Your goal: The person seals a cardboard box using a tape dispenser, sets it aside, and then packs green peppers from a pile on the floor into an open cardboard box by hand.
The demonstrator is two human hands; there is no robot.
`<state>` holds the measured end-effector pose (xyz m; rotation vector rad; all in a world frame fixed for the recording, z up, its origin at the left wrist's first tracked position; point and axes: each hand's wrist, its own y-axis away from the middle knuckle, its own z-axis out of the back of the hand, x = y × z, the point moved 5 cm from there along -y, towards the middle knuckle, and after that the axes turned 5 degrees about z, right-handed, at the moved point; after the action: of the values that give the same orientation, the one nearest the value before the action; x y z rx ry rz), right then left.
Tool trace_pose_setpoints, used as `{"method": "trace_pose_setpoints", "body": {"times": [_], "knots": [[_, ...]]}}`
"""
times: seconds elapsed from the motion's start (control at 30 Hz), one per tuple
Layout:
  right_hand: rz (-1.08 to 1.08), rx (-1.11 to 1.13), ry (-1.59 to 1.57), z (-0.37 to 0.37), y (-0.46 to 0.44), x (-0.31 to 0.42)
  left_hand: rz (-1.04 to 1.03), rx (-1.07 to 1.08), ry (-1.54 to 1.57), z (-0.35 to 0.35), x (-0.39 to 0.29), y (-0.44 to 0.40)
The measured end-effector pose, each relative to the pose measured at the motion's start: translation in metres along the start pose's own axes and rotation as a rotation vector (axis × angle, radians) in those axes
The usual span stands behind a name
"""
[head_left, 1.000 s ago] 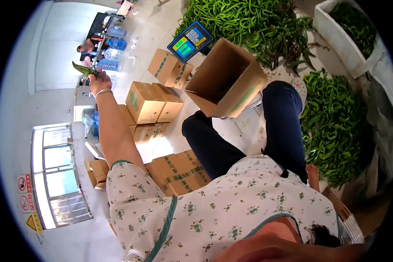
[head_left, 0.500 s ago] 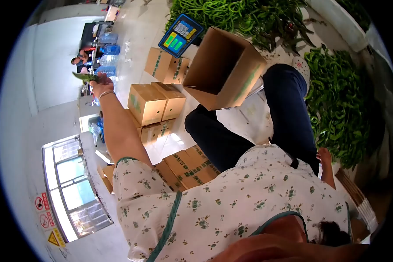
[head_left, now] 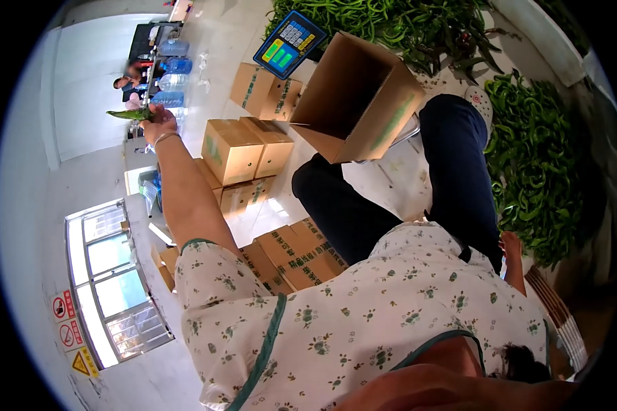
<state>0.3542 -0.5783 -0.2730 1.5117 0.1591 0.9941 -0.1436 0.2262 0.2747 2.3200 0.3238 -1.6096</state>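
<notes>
At the far left, my left arm is stretched out and my left hand [head_left: 160,121] is closed around a green pepper [head_left: 127,114]. Its tip points left, out past my fingers. My right hand [head_left: 511,248] is low at the right, beside my thigh and near the pile of green peppers [head_left: 538,171]. Its fingers are mostly hidden, and whether they hold anything does not show. An open cardboard box [head_left: 384,103] stands tilted in front of my knees, by the blue scale display [head_left: 289,45].
Closed cardboard boxes [head_left: 232,152] are stacked left of my legs, with more flat-topped cartons [head_left: 301,253] nearer me. Another heap of green peppers [head_left: 384,24] lies beyond the open box. Large water bottles [head_left: 173,83] and a person [head_left: 131,81] are in the background at upper left.
The view has shifted slightly, so the boxes and scale sit a little higher. My left hand still holds the pepper, which now points more level to the left. My right hand stays put.
</notes>
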Motion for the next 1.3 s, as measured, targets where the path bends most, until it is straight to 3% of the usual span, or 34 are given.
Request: {"method": "trace_pose_setpoints", "body": {"times": [0.53, 0.6, 0.67, 0.87, 1.0, 1.13, 1.3], "knots": [[0.054, 0.026, -0.032, -0.003, 0.001, 0.019, -0.051, -0.009, 0.063, 0.015, -0.018, 0.028], [0.045, 0.023, -0.043, -0.003, -0.002, 0.018, 0.02, 0.197, 0.177, 0.019, -0.02, 0.02], [0.057, 0.021, -0.027, -0.004, 0.002, 0.022, -0.001, 0.163, 0.241, 0.012, -0.017, 0.047], [0.053, 0.038, 0.027, 0.0, -0.004, 0.021, 0.004, 0.468, 0.307, 0.016, -0.024, 0.074], [0.049, 0.042, 0.082, 0.003, -0.01, 0.016, -0.006, 0.527, 0.324, 0.031, -0.03, 0.076], [0.04, 0.069, 0.126, 0.001, -0.013, 0.019, 0.056, 0.504, 0.306, 0.043, -0.03, 0.09], [0.054, 0.091, 0.155, 0.005, -0.018, 0.018, 0.099, 0.296, 0.382, 0.073, -0.035, 0.075]]}}
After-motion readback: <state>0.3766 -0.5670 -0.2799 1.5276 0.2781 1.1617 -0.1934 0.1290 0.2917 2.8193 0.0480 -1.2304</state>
